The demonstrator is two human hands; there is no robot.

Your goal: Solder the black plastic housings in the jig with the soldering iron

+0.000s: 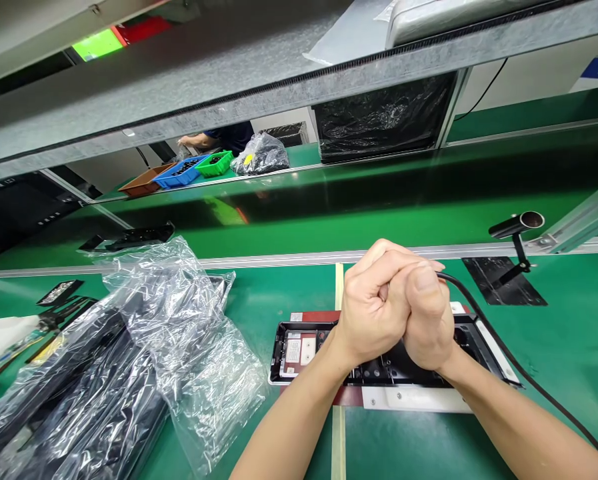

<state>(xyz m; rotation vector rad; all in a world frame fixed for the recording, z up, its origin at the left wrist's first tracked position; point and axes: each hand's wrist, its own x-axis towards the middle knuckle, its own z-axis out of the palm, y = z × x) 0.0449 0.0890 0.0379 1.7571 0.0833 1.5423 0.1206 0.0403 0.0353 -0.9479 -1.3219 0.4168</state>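
Observation:
Both hands are raised together over a black plastic frame [277, 353], which lies on a dark red and white fixture [413, 398]. My left hand [373, 303] is closed, pressed against my right. Beside it, my right hand [429, 313] is curled with its thumb on top. A black cable [499, 341] runs from behind the right hand down to the lower right. Whatever the fingers may hold is hidden. The middle of the frame is partly covered by the hands.
Clear bags of black parts [129, 360] cover the left of the green table [403, 447]. A black tube holder [516, 227] stands at right. Beyond are blue [179, 175] and green bins [215, 165], a metal shelf [259, 100] above, and another person's arm [196, 141].

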